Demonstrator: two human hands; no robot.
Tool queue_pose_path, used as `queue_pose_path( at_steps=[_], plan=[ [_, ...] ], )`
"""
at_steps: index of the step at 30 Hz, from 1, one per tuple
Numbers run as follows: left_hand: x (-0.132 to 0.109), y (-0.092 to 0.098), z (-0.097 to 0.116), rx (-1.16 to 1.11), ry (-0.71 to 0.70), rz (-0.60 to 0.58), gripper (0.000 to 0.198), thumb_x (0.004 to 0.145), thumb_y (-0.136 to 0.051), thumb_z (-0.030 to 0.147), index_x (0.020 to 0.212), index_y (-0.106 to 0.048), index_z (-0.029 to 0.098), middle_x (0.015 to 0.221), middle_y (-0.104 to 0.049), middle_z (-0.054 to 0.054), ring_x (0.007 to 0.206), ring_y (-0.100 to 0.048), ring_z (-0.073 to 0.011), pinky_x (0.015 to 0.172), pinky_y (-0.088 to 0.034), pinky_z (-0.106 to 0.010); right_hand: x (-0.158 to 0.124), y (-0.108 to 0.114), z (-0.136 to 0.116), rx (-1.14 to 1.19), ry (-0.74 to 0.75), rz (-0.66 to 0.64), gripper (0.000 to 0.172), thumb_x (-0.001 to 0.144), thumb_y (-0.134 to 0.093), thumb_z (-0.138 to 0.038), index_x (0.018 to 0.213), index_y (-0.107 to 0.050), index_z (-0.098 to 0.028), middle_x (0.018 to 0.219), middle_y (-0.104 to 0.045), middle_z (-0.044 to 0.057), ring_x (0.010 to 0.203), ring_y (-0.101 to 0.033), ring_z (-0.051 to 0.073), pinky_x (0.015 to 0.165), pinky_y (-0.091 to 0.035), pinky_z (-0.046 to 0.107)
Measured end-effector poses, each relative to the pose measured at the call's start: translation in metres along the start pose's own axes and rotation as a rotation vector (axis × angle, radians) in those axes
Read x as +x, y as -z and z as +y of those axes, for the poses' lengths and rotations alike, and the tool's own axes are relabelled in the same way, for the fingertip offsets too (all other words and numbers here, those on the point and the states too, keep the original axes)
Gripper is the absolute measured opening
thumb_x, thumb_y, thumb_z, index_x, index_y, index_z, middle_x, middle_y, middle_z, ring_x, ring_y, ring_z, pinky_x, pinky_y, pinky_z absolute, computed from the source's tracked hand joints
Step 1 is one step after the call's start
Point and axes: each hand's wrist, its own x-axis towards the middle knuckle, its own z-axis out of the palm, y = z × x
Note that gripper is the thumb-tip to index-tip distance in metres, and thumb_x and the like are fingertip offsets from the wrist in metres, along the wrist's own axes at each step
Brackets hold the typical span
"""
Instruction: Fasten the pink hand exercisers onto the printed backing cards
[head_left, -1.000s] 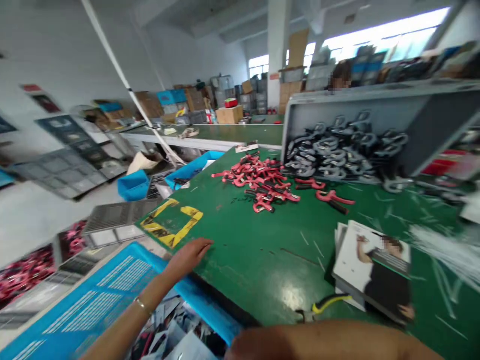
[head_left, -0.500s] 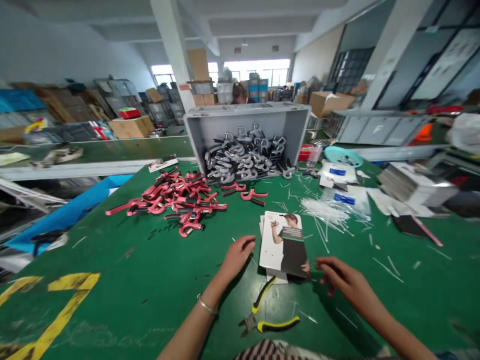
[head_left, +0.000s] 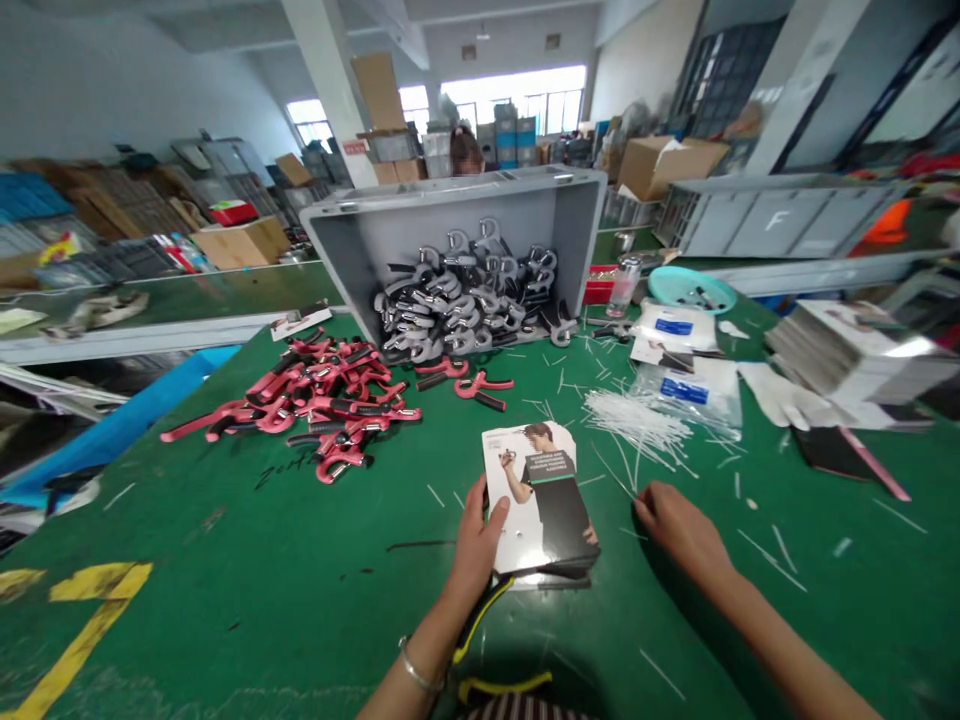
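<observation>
1. Surface (head_left: 300, 610): green, scuffed along the near edge.
2. Second bench (head_left: 217, 284): green-topped, pale-edged; located beyond the far edge.
3. Columns (head_left: 322, 90): two, pale; located behind the far left and far right corners.
4. Rear wall (head_left: 510, 54): pale; fitted with bright windows (head_left: 525, 95).

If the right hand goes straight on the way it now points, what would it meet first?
The right hand would probably meet the white strips first; whether it touches one now is unclear.

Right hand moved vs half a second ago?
Yes: the right hand has moved forward, closer to the pile of white strips.
</observation>
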Motion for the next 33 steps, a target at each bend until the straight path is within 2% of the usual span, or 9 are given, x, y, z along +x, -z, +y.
queue_pose_path(
  at_steps=[4,8,11,14,19,24,27,30,33],
  plan=[
    [-0.007,0.014,0.033,0.336,-0.362,0.019,0.040,0.096,-0.050,0.025,0.135,-0.053,0.023,0.143,-0.051,-0.010,0.136,-0.039,-0.0265,0.114,-0.028,-0.049,-0.016,0.027,-0.006,0.422,0.076,-0.044,0.020,0.091,-0.051,-0.039,0.085,-0.054,-0.020,0.074,-0.058,0.002,0.065,-0.055,0.018,0.061,-0.041,0.030],
    [-0.011,0.014,0.076,0.553,-0.776,-0.193,0.040,0.096,-0.047,0.013,0.132,-0.056,0.026,0.140,-0.056,-0.006,0.132,-0.042,-0.0242,0.107,-0.033,-0.043,-0.041,0.055,-0.036,0.937,0.162,-0.514,0.029,0.090,-0.056,-0.049,0.085,-0.053,-0.020,0.066,-0.048,-0.004,0.052,-0.044,0.010,0.049,-0.036,0.023],
    [-0.017,0.011,0.086,0.613,-0.886,-0.200,0.036,0.094,-0.052,0.014,0.128,-0.059,0.025,0.122,-0.068,-0.005,0.113,-0.053,-0.0224,0.098,-0.036,-0.040,-0.053,0.063,-0.054,1.175,0.183,-0.816,0.028,0.088,-0.064,-0.044,0.083,-0.053,-0.019,0.070,-0.048,-0.005,0.048,-0.041,0.005,0.045,-0.032,0.019],
    [-0.028,0.011,0.082,0.542,-0.821,-0.202,0.025,0.095,-0.053,0.016,0.115,-0.066,0.022,0.098,-0.073,-0.004,0.093,-0.057,-0.0197,0.087,-0.038,-0.036,-0.054,0.058,-0.062,1.401,0.155,-0.939,0.024,0.090,-0.063,-0.041,0.085,-0.055,-0.018,0.068,-0.046,-0.006,0.045,-0.033,0.003,0.043,-0.030,0.018],
    [-0.051,0.010,0.076,0.417,-0.501,-0.183,0.015,0.094,-0.054,0.017,0.098,-0.068,0.020,0.086,-0.070,-0.004,0.083,-0.058,-0.0182,0.081,-0.039,-0.034,-0.052,0.033,-0.084,1.471,0.182,-0.699,0.026,0.091,-0.063,-0.041,0.106,-0.060,-0.021,0.074,-0.055,-0.003,0.051,-0.046,0.006,0.052,-0.041,0.021],
    [-0.053,0.011,0.074,0.450,-0.443,-0.243,0.016,0.095,-0.052,0.019,0.096,-0.068,0.022,0.087,-0.068,-0.004,0.085,-0.057,-0.0196,0.085,-0.040,-0.037,-0.052,0.010,-0.113,1.249,0.240,-0.463,0.023,0.086,-0.068,-0.039,0.081,-0.064,-0.018,0.068,-0.059,-0.002,0.056,-0.054,0.010,0.056,-0.043,0.023],
    [-0.035,0.016,0.063,0.427,-0.302,-0.130,0.024,0.092,-0.057,0.026,0.115,-0.064,0.022,0.106,-0.066,-0.008,0.100,-0.056,-0.0228,0.092,-0.041,-0.040,-0.045,0.009,-0.113,1.268,0.180,-0.374,0.024,0.087,-0.066,-0.041,0.086,-0.065,-0.017,0.073,-0.064,0.001,0.057,-0.057,0.012,0.056,-0.045,0.025],
    [-0.005,0.015,0.041,0.364,-0.091,0.031,0.057,0.081,-0.070,0.035,0.133,-0.054,0.017,0.122,-0.056,-0.014,0.111,-0.053,-0.0280,0.096,-0.042,-0.043,-0.032,0.014,-0.108,1.351,0.107,-0.340,0.023,0.093,-0.058,-0.041,0.093,-0.062,-0.018,0.065,-0.065,0.000,0.053,-0.059,0.013,0.054,-0.045,0.024],
    [0.022,0.013,0.018,0.195,-0.007,-0.024,0.040,0.079,-0.070,0.036,0.115,-0.069,0.020,0.108,-0.061,-0.011,0.105,-0.057,-0.0267,0.094,-0.045,-0.040,-0.018,0.021,-0.107,1.411,0.081,-0.284,0.019,0.091,-0.064,-0.036,0.098,-0.060,-0.020,0.081,-0.070,0.003,0.062,-0.064,0.013,0.058,-0.050,0.024]
  ],
)
